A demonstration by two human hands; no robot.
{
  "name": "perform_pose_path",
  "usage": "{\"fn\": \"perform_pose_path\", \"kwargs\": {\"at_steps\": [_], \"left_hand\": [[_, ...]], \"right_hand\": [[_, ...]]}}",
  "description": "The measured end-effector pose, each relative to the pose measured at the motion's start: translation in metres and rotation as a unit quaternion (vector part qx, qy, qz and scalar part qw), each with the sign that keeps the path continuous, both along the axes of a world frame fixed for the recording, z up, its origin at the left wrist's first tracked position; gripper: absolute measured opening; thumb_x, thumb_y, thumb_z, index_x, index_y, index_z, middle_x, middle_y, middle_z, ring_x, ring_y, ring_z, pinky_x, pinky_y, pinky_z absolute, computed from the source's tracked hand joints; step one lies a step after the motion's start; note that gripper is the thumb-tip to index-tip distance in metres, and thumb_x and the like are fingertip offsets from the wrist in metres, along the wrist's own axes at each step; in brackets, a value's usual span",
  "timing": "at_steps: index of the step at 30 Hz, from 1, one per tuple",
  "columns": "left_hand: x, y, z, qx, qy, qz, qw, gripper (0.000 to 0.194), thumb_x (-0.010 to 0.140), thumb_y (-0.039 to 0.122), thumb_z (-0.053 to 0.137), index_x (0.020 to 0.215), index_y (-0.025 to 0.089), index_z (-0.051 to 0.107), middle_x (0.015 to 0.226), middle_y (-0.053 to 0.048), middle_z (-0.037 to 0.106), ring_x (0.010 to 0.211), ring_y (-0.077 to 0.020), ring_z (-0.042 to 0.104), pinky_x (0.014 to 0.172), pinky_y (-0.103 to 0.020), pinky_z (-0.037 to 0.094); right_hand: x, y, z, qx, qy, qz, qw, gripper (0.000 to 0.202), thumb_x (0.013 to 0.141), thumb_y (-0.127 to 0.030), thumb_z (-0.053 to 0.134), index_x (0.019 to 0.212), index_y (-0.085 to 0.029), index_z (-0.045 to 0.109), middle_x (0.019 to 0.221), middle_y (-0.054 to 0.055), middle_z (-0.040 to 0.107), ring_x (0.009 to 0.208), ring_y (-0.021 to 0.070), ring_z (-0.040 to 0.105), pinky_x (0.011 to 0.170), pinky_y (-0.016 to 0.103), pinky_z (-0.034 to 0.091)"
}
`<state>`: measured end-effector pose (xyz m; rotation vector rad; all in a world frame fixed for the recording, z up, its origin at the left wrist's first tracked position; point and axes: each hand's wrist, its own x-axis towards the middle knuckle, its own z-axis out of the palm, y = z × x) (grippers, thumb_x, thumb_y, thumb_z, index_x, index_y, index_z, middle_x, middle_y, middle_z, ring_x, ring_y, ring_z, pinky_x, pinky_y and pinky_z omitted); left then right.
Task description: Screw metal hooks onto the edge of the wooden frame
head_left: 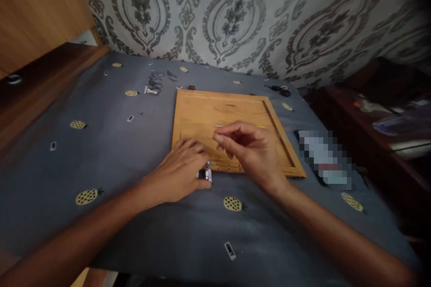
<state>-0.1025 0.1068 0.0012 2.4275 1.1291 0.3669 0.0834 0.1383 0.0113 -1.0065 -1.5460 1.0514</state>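
Observation:
A wooden panel (pixel 198 112) with a raised frame lies flat on the patterned cloth, small holes along its near edge. At that edge, my left hand (pixel 183 168) grips a shiny metal cabinet hinge (pixel 204 174), fingers over the panel and thumb in front; the hand hides part of the hinge. Above the panel, my right hand (pixel 254 152) is closed in a pinch with thumb and forefinger together. Whatever sits between those fingertips is too small to make out. Behind the right hand lies a thin screwdriver (pixel 219 126) on the panel, mostly covered.
Several metal hinges (pixel 154 83) are grouped at the back left, with a tiny screw (pixel 140 113) nearer. A phone-like object (pixel 323 159), blurred out, is right of the panel. Dark keys (pixel 283 90) lie behind. A wooden cabinet (pixel 43 13) borders the left.

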Motion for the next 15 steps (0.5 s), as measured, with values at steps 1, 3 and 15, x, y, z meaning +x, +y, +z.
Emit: {"fn": "perform_pose_path", "kwargs": {"at_steps": [1, 3, 15], "left_hand": [[0.001, 0.000, 0.000, -0.003, 0.000, 0.003, 1.000, 0.031, 0.080, 0.032, 0.088, 0.095, 0.014, 0.068, 0.108, -0.007, 0.066, 0.112, -0.0282, 0.056, 0.103, -0.045, 0.045], [0.002, 0.000, 0.000, -0.010, 0.003, 0.009, 1.000, 0.032, 0.080, 0.030, 0.088, 0.099, 0.015, 0.068, 0.107, -0.007, 0.065, 0.111, -0.0280, 0.056, 0.101, -0.045, 0.046], [0.003, 0.000, 0.000, -0.028, -0.004, 0.014, 0.999, 0.030, 0.080, 0.028, 0.088, 0.088, 0.016, 0.062, 0.102, -0.003, 0.061, 0.107, -0.0256, 0.054, 0.097, -0.043, 0.046]], "right_hand": [[0.006, -0.009, -0.007, -0.004, -0.001, -0.004, 1.000, 0.011, 0.077, -0.027, 0.084, 0.079, -0.020, 0.076, 0.068, -0.001, 0.069, 0.057, 0.0084, 0.060, 0.052, 0.020, 0.049], [0.012, -0.021, -0.019, -0.010, -0.004, 0.000, 1.000, 0.007, 0.077, -0.023, 0.083, 0.077, -0.020, 0.076, 0.069, -0.001, 0.070, 0.061, 0.0087, 0.062, 0.056, 0.019, 0.052], [0.020, -0.032, -0.053, 0.017, -0.086, 0.037, 0.995, 0.007, 0.090, -0.022, 0.072, 0.094, -0.019, 0.078, 0.080, 0.001, 0.079, 0.068, 0.0109, 0.074, 0.063, 0.020, 0.060]]}}
